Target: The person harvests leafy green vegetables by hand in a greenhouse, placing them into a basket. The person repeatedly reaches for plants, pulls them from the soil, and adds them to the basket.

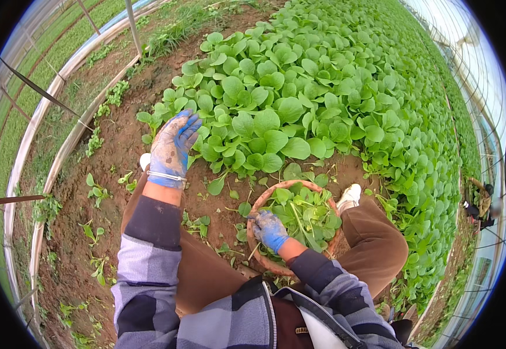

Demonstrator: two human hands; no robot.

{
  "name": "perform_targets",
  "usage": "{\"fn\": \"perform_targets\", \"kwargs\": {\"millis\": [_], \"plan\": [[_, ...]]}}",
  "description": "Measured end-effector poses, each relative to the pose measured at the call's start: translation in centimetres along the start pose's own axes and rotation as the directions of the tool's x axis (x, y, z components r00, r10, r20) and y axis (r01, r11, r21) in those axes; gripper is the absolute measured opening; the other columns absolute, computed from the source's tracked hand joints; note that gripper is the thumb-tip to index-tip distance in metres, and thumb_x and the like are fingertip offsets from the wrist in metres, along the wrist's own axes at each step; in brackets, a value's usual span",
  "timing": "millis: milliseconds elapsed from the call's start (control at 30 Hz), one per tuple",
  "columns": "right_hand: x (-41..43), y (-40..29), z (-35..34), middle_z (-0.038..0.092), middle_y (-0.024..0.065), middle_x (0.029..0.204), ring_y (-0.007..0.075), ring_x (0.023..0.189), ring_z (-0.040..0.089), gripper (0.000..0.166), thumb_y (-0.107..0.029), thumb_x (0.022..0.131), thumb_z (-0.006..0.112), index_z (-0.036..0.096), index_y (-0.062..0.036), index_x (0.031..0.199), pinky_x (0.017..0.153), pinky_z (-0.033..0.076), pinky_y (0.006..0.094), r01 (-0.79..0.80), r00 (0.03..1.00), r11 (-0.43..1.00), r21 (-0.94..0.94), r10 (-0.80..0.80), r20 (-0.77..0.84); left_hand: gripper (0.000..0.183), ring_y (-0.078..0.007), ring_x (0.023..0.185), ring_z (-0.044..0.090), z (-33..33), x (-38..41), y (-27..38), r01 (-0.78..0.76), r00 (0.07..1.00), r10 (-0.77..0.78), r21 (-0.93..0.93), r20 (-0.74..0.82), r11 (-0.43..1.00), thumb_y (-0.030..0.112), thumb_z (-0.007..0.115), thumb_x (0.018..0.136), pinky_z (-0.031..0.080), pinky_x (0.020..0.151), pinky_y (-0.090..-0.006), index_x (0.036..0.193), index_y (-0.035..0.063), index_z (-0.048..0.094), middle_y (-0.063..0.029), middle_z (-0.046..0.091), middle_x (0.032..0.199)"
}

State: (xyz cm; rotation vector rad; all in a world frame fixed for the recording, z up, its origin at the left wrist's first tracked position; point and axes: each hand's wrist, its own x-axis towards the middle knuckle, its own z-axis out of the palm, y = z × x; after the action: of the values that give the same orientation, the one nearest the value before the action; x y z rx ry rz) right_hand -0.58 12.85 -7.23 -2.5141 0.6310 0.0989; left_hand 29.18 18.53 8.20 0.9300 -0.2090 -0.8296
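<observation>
My left hand [172,141], in a soil-stained blue glove with a pale band at the wrist, is raised at the left edge of a dense bed of leafy green seedlings [279,109]. Its fingers curve toward the leaves, and nothing shows in its grasp. Lower down, my right hand [268,229], gloved alike, grips the left rim of a round reddish-brown basket [259,200]. Loose picked greens [303,213] fill the basket, which stands between my legs. Part of its near rim is hidden by my right forearm.
Uprooted seedlings [98,189] lie scattered over bare brown soil [117,161] on the left. A metal post [134,28] and a pale rail [67,144] border that side. My right shoe [350,197] rests beside the basket. Another person [482,203] is at the far right, near the greenhouse wall.
</observation>
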Motion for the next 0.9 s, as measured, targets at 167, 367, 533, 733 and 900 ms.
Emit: {"fn": "perform_targets", "kwargs": {"millis": [167, 367, 533, 733, 900], "plan": [[10.7, -0.7, 2.4, 0.061, 0.0163, 0.105, 0.0345, 0.097, 0.060, 0.027, -0.015, 0.080, 0.056, 0.065, -0.0100, 0.105, 0.082, 0.049, 0.0430, 0.122, 0.965, 0.989, -0.078, -0.100, 0.241, 0.037, -0.0224, 0.104, 0.060, 0.9, -2.2, 2.4, -0.035, 0.999, 0.030, 0.142, 0.034, 0.989, 0.016, 0.058, 0.088, 0.045, 0.090, -0.0314, 0.121, -0.0013, 0.055, -0.0135, 0.063, 0.114], [23.7, 6.7, 3.1, 0.069, 0.0100, 0.096, 0.0217, 0.086, 0.065, 0.021, -0.010, 0.080, 0.054, 0.068, -0.0071, 0.095, 0.076, 0.052, 0.0323, -0.257, 0.888, 0.952, 0.166, 0.165, 0.429, 0.033, -0.0215, 0.101, 0.062, -1.5, -2.2, 3.1, 0.015, 0.999, -0.008, 0.154, -0.045, 0.988, 0.010, 0.059, 0.087, 0.047, 0.089, -0.0316, 0.118, -0.0032, 0.057, -0.0133, 0.063, 0.111], [26.9, 15.0, 0.1, 0.067, 0.0061, 0.095, 0.0176, 0.082, 0.062, 0.019, -0.011, 0.088, 0.053, 0.064, -0.0038, 0.101, 0.077, 0.049, 0.0317, -0.401, 0.868, 0.458, 0.794, 0.467, 0.169, 0.034, -0.0236, 0.103, 0.061, -1.2, -2.1, 2.6, 0.074, 0.997, -0.071, 0.136, -0.029, 0.988, 0.005, 0.060, 0.085, 0.048, 0.093, -0.0357, 0.117, -0.0054, 0.055, -0.0141, 0.062, 0.113], [23.5, 10.7, 2.4, 0.065, 0.0120, 0.090, 0.0290, 0.090, 0.065, 0.017, -0.010, 0.078, 0.055, 0.066, -0.0109, 0.092, 0.079, 0.051, 0.0393, -0.158, 0.985, 0.946, -0.282, 0.129, -0.118, 0.034, -0.0227, 0.106, 0.059, -0.9, -2.4, 1.0, 0.091, 0.993, -0.102, 0.180, 0.052, 0.979, -0.004, 0.057, 0.086, 0.046, 0.096, -0.0348, 0.120, -0.0036, 0.053, -0.0141, 0.060, 0.116], [19.1, 5.5, 6.2, 0.068, 0.0137, 0.091, 0.0280, 0.083, 0.065, 0.024, -0.014, 0.078, 0.057, 0.069, 0.0002, 0.093, 0.068, 0.049, 0.0392, 0.599, 0.730, 0.614, -0.514, -0.155, 0.665, 0.036, -0.0198, 0.107, 0.058, -0.4, -2.9, -0.3, 0.134, 0.981, -0.165, 0.254, 0.106, 0.958, -0.004, 0.058, 0.086, 0.046, 0.096, -0.0319, 0.121, -0.0025, 0.052, -0.0120, 0.061, 0.115]]}}
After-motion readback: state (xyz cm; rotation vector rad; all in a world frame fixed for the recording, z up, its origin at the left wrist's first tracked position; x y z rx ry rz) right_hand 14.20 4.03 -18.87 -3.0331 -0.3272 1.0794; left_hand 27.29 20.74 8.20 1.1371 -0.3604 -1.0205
